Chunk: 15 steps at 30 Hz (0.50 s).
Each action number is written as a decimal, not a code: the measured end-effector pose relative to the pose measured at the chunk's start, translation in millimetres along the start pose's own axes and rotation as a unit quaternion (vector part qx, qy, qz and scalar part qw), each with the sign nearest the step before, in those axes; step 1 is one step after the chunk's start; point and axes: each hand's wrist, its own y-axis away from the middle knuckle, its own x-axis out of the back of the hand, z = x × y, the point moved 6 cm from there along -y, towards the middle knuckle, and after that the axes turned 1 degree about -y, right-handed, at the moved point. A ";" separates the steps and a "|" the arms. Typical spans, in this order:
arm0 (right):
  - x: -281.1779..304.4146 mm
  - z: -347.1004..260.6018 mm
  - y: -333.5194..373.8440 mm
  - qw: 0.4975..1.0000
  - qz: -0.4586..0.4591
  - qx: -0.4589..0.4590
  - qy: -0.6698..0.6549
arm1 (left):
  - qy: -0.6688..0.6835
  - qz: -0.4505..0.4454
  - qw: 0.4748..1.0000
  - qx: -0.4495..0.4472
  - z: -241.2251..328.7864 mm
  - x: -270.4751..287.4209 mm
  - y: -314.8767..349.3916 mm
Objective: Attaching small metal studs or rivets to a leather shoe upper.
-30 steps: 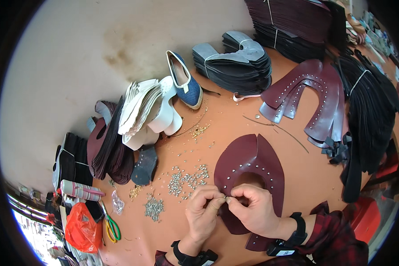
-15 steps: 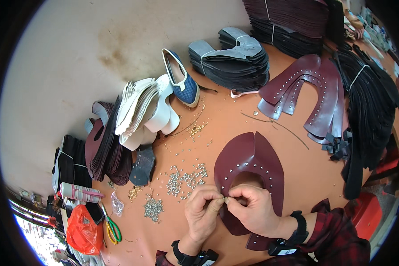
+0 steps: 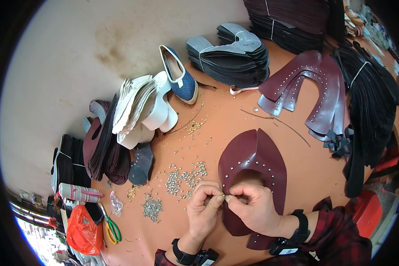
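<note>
A burgundy leather shoe upper (image 3: 252, 153), curved round an opening and set with a row of silver studs, lies on the table in front of me. At the left rim of its opening, my left hand (image 3: 204, 208) and my right hand (image 3: 255, 208) meet in a closed pinch, thumbs and forefingers nearly touching. A small shiny rivet (image 3: 224, 195) shows between the fingertips; the fingers hide most of it and the leather edge there. Left of my hands lie loose silver studs (image 3: 186, 179) and a smaller heap of rivet parts (image 3: 152, 209).
Finished studded burgundy uppers (image 3: 314, 84) lie at the right rear, beside tied black pieces (image 3: 365, 88). Behind stand a blue shoe (image 3: 181, 77), grey-black stacks (image 3: 228, 55) and white pieces (image 3: 135, 106). Green-and-yellow-handled pliers (image 3: 113, 230) and a red plastic bag (image 3: 83, 230) are at left.
The upper has shifted slightly right and turned a little between my hands. Both hands keep their pinch at its rim, and the shiny rivet shows more clearly.
</note>
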 end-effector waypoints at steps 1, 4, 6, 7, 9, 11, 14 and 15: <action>-0.1 -0.1 -0.1 1.000 -0.001 0.005 0.003 | -0.022 -0.006 1.000 -0.008 1.5 -0.1 -0.2; -0.1 -2.2 -0.6 1.000 -0.004 0.016 0.011 | -0.019 -0.005 1.000 0.011 2.0 1.2 0.4; -0.4 -1.6 -0.7 1.000 -0.004 0.026 0.012 | -0.026 -0.009 1.000 -0.002 2.0 2.9 -0.7; -0.6 -2.1 -0.6 0.999 -0.004 0.036 0.014 | -0.033 -0.013 0.999 -0.016 3.1 3.4 -1.3; -1.1 -4.3 -0.7 0.999 -0.012 0.042 0.020 | -0.039 -0.013 0.999 -0.015 4.0 4.6 -1.9; -2.0 -4.6 -0.6 0.998 -0.021 0.048 0.027 | -0.045 -0.013 0.999 -0.015 4.4 5.8 -2.5; -2.4 -5.1 -0.6 0.997 -0.027 0.061 0.033 | -0.064 -0.018 0.998 -0.022 6.7 5.7 -3.4; -2.0 -6.1 -0.4 0.997 -0.026 0.055 0.039 | -0.053 -0.022 0.998 -0.007 6.9 4.9 -4.0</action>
